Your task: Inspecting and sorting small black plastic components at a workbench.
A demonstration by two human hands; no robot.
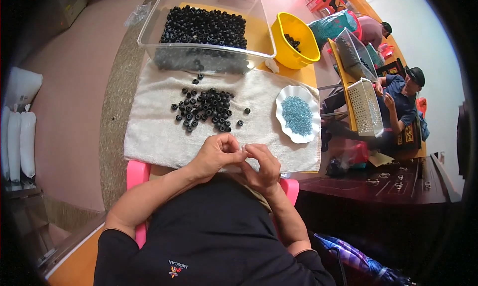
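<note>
The left hand (215,155) and right hand (261,164) met fingertip to fingertip at the towel's (154,136) near edge, pinching something too small to identify. Loose black beads (205,109) lay just beyond them, bare towel between.

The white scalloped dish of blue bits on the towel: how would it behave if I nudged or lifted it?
The white dish looks shallow and rigid, so it would probably lift stiffly, not flex. Sitting on the towel, it would likely drag and bunch the cloth rather than slide. The blue bits lie loose and heaped, so even a slight tilt could spill them.
</note>
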